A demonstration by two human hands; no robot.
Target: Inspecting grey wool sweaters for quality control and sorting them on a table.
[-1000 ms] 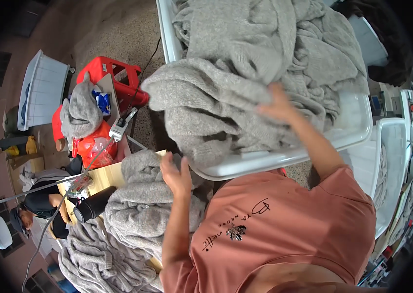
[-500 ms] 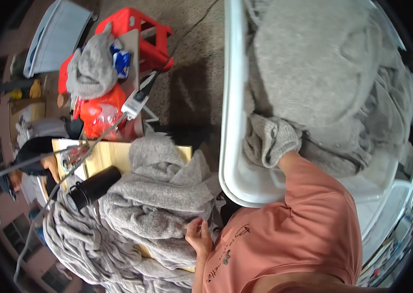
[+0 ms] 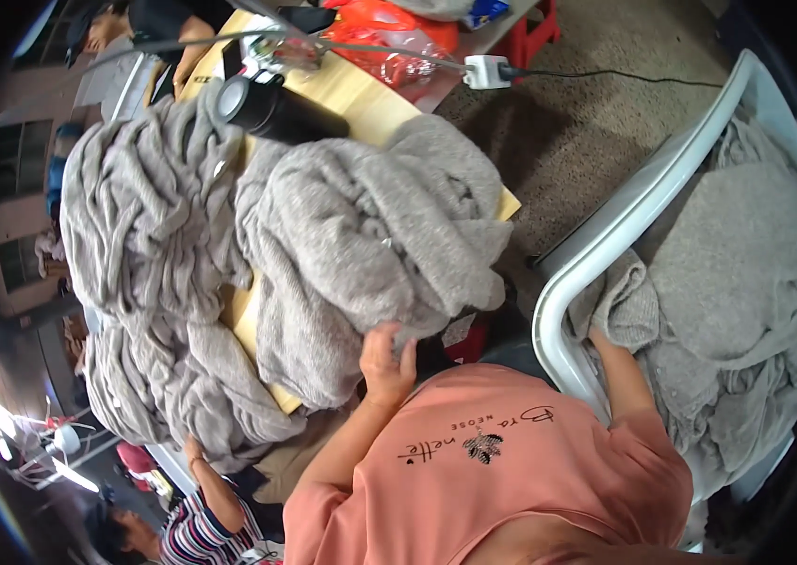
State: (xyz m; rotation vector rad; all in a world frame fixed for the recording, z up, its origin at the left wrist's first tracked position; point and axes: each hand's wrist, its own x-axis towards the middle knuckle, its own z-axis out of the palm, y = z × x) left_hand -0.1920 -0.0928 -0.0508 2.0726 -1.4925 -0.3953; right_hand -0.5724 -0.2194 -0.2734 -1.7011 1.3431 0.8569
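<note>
While the bare left hand (image 3: 387, 365) is resting at the near edge of a loose heap of fuzzy grey knitted fabric (image 3: 351, 226), its thumb is standing apart from the fingers and no cloth is clearly showing between them, so a firm hold is not being confirmed. The bare right hand (image 3: 598, 337) is reaching into a white plastic bin with a rounded rim (image 3: 549, 301), and a folded edge of ribbed grey knit (image 3: 632, 306) is covering most of it; whether those fingers are gripping or lying loose, this report cannot tell. Slippage is appearing the first hazard: the heap is bulging past the near edge of the pale wooden table (image 3: 384, 92), and a light touch could be leaving its weight unsupported, sending it towards the floor. Snagging is ranking second, since the folded knit is lying against the broad grey knitted fabric (image 3: 728, 254) inside the bin, and a blind pull could be dragging neighbouring layers out with it or stretching the ribbing. A black cylindrical flask (image 3: 285, 113) is sitting just beside the heap, where shifting cloth could be knocking it over. A co-worker's hand (image 3: 193, 447) is touching the bunched grey knitted pile (image 3: 154, 188) at the table's far left; because that pile is lying against the heap, tugging there could be shifting both.
</note>
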